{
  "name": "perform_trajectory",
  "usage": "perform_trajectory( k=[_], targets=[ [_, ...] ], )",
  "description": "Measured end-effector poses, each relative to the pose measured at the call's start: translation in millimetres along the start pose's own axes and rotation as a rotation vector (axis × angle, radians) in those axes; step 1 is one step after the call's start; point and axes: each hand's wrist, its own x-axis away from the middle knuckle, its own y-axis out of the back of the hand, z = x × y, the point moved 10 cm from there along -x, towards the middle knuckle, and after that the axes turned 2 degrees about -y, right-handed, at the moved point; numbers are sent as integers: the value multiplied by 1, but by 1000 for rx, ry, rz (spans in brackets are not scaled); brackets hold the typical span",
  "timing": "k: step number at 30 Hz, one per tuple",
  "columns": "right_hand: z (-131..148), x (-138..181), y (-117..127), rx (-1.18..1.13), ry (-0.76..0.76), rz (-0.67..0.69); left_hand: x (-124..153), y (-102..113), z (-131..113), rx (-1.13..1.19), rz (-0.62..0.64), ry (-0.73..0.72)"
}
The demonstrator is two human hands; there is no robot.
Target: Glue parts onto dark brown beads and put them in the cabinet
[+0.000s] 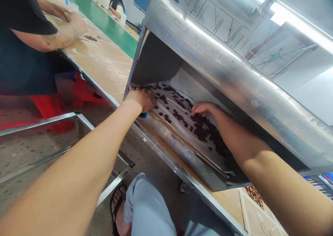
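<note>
A sheet-metal box (192, 38) with an open front stands tilted in my view. Inside it, dark brown, flat, roundish pieces (179, 116) lie scattered on a creased white sheet (192, 137), thickest toward the right. My left hand (142, 99) is at the left end of the sheet, palm down, fingers bent but apart over the pieces; the tips are partly hidden. Farther right, my right hand (204, 108) reaches in with loosely curved, parted fingers touching the pieces. Beneath the sheet's front edge runs a brown cardboard layer (171, 129). A small blue thing (143, 115) shows below my left hand.
The box stands on a long worktable (104, 60) beside a green belt (119, 38). A co-worker's arm (59, 34) is at left, near a red stool (75, 90). A metal frame (85, 119) stands by my legs. Brown bits (254, 196) lie at lower right.
</note>
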Motion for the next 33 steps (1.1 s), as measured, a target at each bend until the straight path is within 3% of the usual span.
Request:
perform_trajectory(
  k=[3,6,9,12,20,28,33],
  targets=[
    [-9,-1,21,17,-45,-65,-1,0,1,-8,-17,-1],
    [16,-19,36,24,26,-219,-1,-2,3,-11,-35,-1],
    [49,-42,28,20,125,-294,0,-3,5,-2,-51,-3],
    [60,-59,14,28,147,-305,1,-6,5,22,-59,-13],
    [6,-49,2,128,12,-235,-4,-9,7,127,-89,-30],
    [-47,1,-17,134,-147,-126,-9,-6,7,74,-48,0],
    [-65,43,-33,67,-236,-58,-23,-19,16,149,-42,-17]
  ],
)
